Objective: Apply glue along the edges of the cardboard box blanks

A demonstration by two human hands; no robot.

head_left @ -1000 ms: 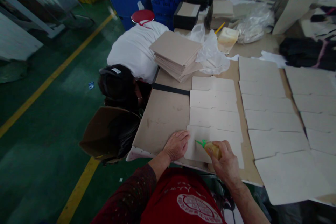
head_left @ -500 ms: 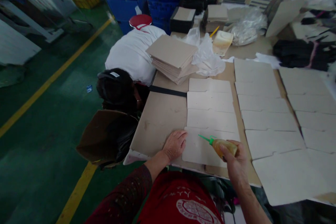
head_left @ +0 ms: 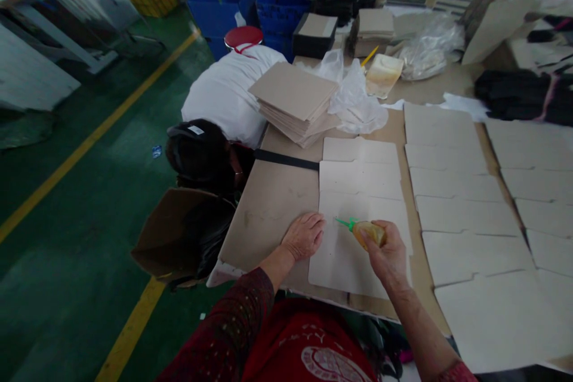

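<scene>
My right hand [head_left: 390,253] is wrapped round a squeeze bottle [head_left: 367,234] of amber liquid, which looks like glue. Its thin green nozzle points left, with the tip over the near part of a column of overlapping pale cardboard sheets [head_left: 342,262]. At that column's left edge, my left hand [head_left: 305,235] lies flat with its fingers stretched out and holds nothing. A few small dark dots show on the sheets farther up. Beyond them a black strip [head_left: 286,159] lies across the tabletop [head_left: 277,194].
More overlapping sheets [head_left: 461,215] cover the table's right side. Farther back are a cardboard stack [head_left: 295,92], crumpled plastic [head_left: 358,107] and a stained white tub [head_left: 382,74]. A co-worker [head_left: 228,89] bends at the left edge beside an open carton [head_left: 165,233].
My right hand has moved left and slightly up with the bottle, its nozzle tip closer to the sheet's left side. My left hand has shifted slightly right and up.
</scene>
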